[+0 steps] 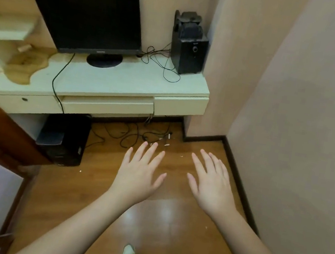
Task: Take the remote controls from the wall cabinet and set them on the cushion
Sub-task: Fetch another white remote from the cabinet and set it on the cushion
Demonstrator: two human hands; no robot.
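While both hands were held out over the wooden floor (90, 191) in the lower middle of the frame, the left hand (140, 172) and the right hand (208, 182) lay palm down with fingers straight and spread, gripping nothing. No remote control or cushion could be made out, so where they lay relative to the hands could not be told. Pale shelves (6, 13) stood at the upper left edge, well apart from both hands; their contents were too blurred to name. Above the hands, a cream desk (107, 82) carried a dark monitor (86, 21) and a black speaker (188, 49), with loose cables (163, 64) between them. A black computer tower (63, 139) stood on the floor under the desk, left of the left hand
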